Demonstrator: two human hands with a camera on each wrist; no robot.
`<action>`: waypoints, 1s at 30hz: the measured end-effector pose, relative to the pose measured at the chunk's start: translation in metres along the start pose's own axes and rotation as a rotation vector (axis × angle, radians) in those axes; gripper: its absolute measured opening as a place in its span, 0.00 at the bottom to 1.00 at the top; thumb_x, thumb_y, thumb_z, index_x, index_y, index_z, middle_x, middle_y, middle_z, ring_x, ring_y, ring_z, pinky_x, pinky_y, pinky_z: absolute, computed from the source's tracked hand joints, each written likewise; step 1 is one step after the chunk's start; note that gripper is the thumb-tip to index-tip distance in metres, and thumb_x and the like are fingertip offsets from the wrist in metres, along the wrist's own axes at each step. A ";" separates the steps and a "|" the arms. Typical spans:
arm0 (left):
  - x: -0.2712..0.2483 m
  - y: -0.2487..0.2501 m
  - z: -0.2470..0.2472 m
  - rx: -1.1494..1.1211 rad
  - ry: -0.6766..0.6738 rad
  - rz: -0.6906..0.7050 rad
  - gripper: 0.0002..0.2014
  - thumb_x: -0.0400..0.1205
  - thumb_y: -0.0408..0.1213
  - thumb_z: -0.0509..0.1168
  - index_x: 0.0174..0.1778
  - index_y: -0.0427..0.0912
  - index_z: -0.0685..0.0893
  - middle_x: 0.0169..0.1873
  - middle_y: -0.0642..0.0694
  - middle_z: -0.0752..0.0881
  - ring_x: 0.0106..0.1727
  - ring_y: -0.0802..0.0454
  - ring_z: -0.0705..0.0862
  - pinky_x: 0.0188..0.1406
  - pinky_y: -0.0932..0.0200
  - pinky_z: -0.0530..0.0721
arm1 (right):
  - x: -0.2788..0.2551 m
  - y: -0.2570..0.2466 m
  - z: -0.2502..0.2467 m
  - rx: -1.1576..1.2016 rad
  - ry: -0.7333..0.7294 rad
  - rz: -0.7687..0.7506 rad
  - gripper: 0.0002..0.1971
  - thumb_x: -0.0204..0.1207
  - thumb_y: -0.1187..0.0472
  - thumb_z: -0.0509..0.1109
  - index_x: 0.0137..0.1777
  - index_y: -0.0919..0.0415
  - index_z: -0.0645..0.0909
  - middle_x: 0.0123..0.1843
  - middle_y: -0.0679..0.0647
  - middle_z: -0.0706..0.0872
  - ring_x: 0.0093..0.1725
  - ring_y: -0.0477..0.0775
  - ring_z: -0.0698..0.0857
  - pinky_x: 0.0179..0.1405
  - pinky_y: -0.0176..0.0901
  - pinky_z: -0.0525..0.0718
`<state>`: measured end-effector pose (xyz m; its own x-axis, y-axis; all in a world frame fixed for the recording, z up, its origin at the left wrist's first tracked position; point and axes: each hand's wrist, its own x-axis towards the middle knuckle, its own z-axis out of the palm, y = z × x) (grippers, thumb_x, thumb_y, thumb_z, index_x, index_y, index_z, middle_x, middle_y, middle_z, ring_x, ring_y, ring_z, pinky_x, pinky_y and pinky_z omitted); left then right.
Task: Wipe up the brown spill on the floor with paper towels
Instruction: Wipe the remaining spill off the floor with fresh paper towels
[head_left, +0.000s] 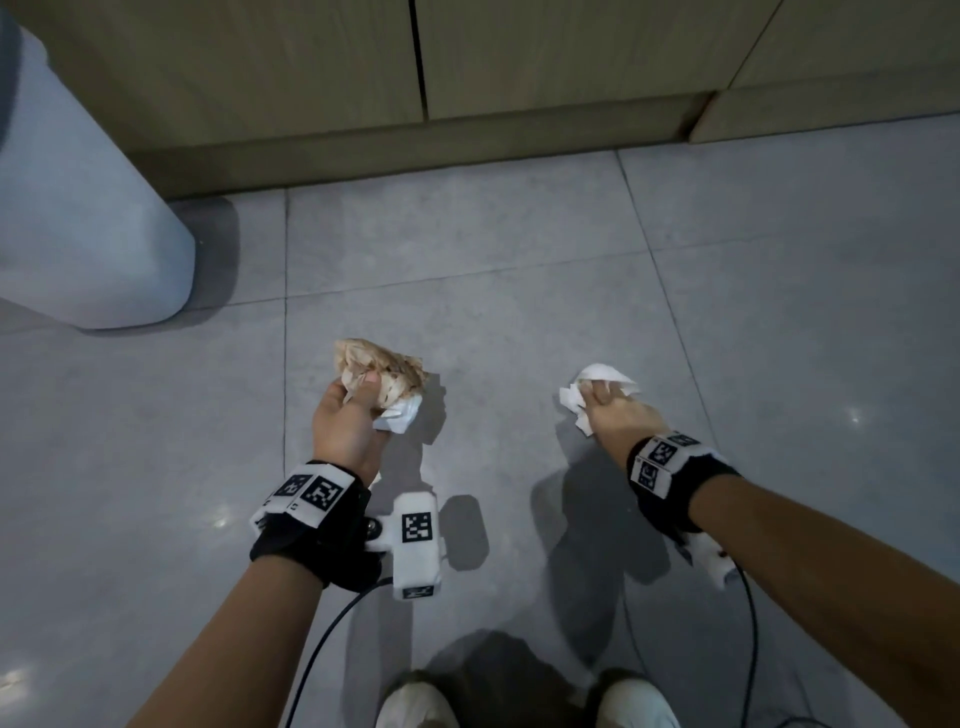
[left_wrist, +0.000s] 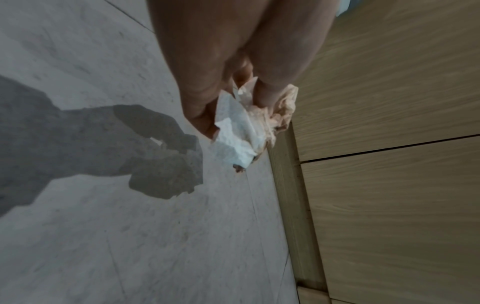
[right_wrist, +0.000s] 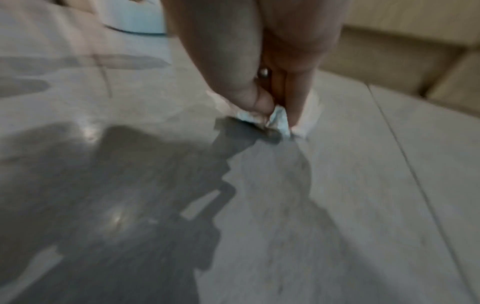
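Observation:
My left hand (head_left: 350, 410) grips a crumpled paper towel wad (head_left: 382, 371), stained brown on top and white below, held above the grey tiled floor (head_left: 519, 291). In the left wrist view the same wad (left_wrist: 239, 131) hangs from my left hand (left_wrist: 221, 98), clear of the floor. My right hand (head_left: 610, 410) holds a clean white paper towel (head_left: 597, 387) down low at the floor. The blurred right wrist view shows my right hand (right_wrist: 275, 107) pinching this towel (right_wrist: 279, 121) against the tile. No brown liquid shows on the floor.
A white rounded bin (head_left: 78, 218) stands at the left. Wooden cabinet fronts with a kickboard (head_left: 415, 150) run along the far edge of the floor. My two shoes (head_left: 524, 701) are at the bottom, with cables trailing from the wrist cameras.

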<state>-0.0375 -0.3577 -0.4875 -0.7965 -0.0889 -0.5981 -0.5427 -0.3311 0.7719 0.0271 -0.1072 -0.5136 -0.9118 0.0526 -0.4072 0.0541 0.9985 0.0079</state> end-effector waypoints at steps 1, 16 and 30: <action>0.000 0.000 0.000 -0.002 -0.001 0.008 0.12 0.85 0.30 0.58 0.65 0.36 0.75 0.46 0.41 0.84 0.44 0.47 0.85 0.30 0.59 0.88 | 0.002 0.000 -0.003 -0.068 0.044 0.006 0.22 0.76 0.65 0.52 0.68 0.74 0.68 0.58 0.73 0.81 0.55 0.72 0.85 0.39 0.57 0.88; -0.021 0.002 0.004 0.074 -0.004 0.065 0.04 0.83 0.29 0.60 0.47 0.42 0.78 0.44 0.40 0.85 0.42 0.47 0.85 0.44 0.50 0.86 | -0.042 -0.021 -0.022 0.464 -0.144 -0.031 0.13 0.81 0.62 0.60 0.61 0.60 0.82 0.60 0.62 0.85 0.59 0.61 0.84 0.51 0.37 0.76; -0.054 0.000 0.042 0.280 -0.163 0.229 0.05 0.80 0.27 0.64 0.47 0.42 0.78 0.40 0.45 0.85 0.38 0.53 0.85 0.43 0.60 0.86 | -0.010 -0.084 -0.068 1.699 -0.017 0.257 0.17 0.76 0.76 0.60 0.59 0.63 0.83 0.43 0.63 0.87 0.41 0.57 0.85 0.49 0.58 0.87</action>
<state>-0.0060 -0.3133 -0.4460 -0.9248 0.0266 -0.3795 -0.3804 -0.0492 0.9235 0.0038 -0.1903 -0.4486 -0.8080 0.1852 -0.5594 0.5345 -0.1691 -0.8281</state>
